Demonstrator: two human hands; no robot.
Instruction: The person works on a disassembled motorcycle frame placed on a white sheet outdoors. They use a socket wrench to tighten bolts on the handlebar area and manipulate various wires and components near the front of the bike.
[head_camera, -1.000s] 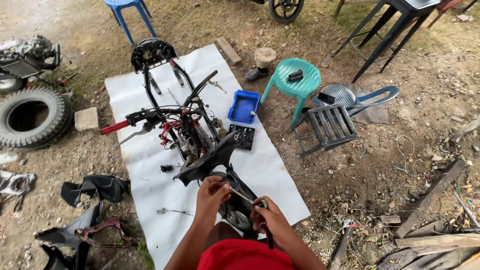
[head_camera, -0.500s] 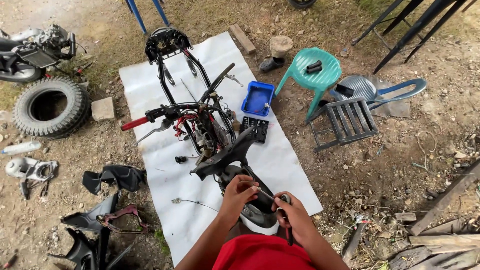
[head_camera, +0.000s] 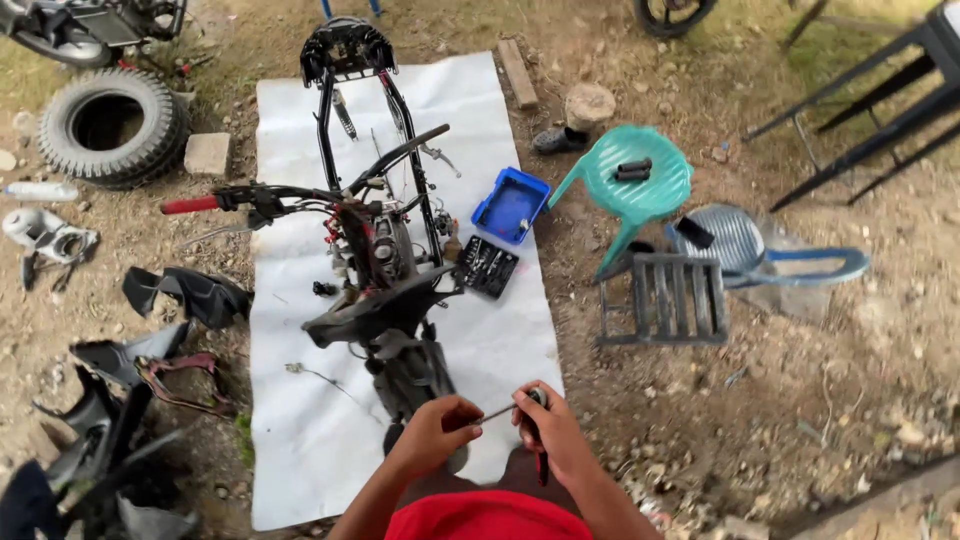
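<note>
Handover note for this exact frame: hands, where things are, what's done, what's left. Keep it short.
Left hand: closed on one end of a thin metal rod or tool shaft.
Right hand: gripping a dark-handled tool at the rod's other end; I cannot tell the tool's exact kind.
Stripped motorbike frame stands on the white sheet, just ahead of the hands.
Socket set and blue tray lie on the sheet right of the frame.
Done: body panels are off, lying on the dirt to the left; a tyre lies beyond them.
Left: frame is bare, nothing refitted.
</note>
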